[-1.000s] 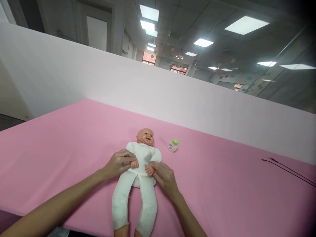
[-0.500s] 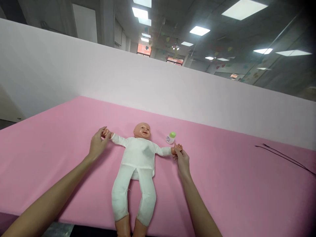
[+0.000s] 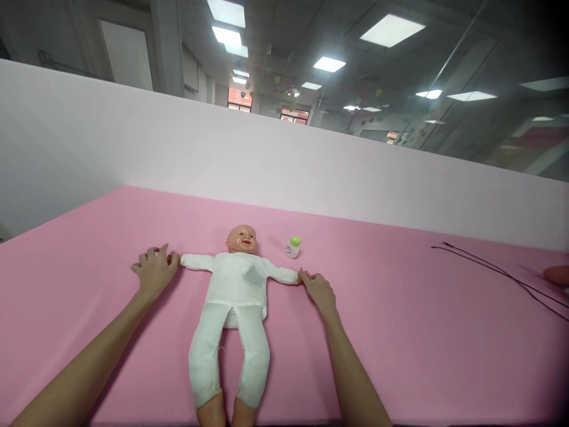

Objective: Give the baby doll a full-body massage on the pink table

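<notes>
A baby doll (image 3: 237,284) in white top and trousers lies face up on the pink padded surface, head away from me, arms spread sideways. My left hand (image 3: 154,270) is at the doll's hand (image 3: 173,260) on the left side, thumb and index finger around it while the other fingers fan outward. On the right side, my right hand (image 3: 319,289) pinches the doll's other hand (image 3: 302,276), mostly covered by my fingers. A small bottle (image 3: 293,247) with a green cap stands near the doll's head, beyond my right hand.
The pink surface (image 3: 400,332) ends at a white wall panel (image 3: 284,172) along the back. Two thin black cords (image 3: 493,270) lie at the right. A tan rounded object (image 3: 556,275), partly cut off, shows at the right edge.
The view has shifted, bringing the tan object in at the right. Both doll arms now lie lower and straighter outward. My left fingers have spread; my right hand has turned more palm-down.
</notes>
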`<state>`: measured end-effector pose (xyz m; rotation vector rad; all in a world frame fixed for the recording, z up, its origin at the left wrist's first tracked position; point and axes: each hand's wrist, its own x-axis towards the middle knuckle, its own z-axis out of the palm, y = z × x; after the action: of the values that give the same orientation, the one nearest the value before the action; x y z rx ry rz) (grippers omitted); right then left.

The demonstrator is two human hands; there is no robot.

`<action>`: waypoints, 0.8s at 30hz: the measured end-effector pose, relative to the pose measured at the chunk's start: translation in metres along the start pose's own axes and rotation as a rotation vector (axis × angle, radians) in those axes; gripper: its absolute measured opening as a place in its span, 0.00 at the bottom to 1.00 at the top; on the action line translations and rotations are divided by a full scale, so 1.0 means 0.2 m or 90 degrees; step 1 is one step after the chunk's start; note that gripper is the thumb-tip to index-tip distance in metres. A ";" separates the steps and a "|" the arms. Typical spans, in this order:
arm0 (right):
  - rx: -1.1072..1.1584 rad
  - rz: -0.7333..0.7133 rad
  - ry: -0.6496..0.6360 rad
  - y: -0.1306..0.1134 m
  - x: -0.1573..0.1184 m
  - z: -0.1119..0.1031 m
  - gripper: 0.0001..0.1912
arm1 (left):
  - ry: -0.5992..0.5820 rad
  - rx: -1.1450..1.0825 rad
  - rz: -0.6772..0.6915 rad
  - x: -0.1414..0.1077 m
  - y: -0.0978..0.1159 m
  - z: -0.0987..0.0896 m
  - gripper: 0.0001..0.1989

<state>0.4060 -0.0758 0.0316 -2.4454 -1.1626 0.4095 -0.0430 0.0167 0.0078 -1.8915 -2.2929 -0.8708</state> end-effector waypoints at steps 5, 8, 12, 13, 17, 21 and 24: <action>0.008 -0.068 0.078 -0.03 0.02 -0.07 0.34 | 0.042 -0.328 0.259 -0.07 0.39 -0.14 0.24; 0.029 -0.157 0.094 -0.09 0.07 -0.10 0.27 | -0.193 -0.648 0.333 -0.15 0.77 -0.14 0.18; 0.029 -0.288 0.117 -0.18 0.15 -0.07 0.21 | -0.589 -1.019 -0.080 -0.22 1.24 0.03 0.16; 0.030 -0.307 0.132 -0.19 0.17 -0.06 0.22 | -0.624 -1.071 -0.219 -0.21 1.32 0.08 0.16; 0.023 -0.402 0.190 -0.21 0.27 0.02 0.28 | -0.643 -1.087 -0.360 -0.16 1.52 0.28 0.21; -0.018 -0.533 0.163 -0.17 0.38 0.09 0.32 | -0.646 -1.079 -0.361 -0.13 1.61 0.39 0.25; -0.020 -0.547 0.144 -0.15 0.44 0.11 0.33 | -0.650 -1.063 -0.345 -0.13 1.64 0.41 0.26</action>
<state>0.4314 0.0156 0.0190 -1.7104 -1.9346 -0.1432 0.2892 0.0611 0.0571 -2.3754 -2.8048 -3.3576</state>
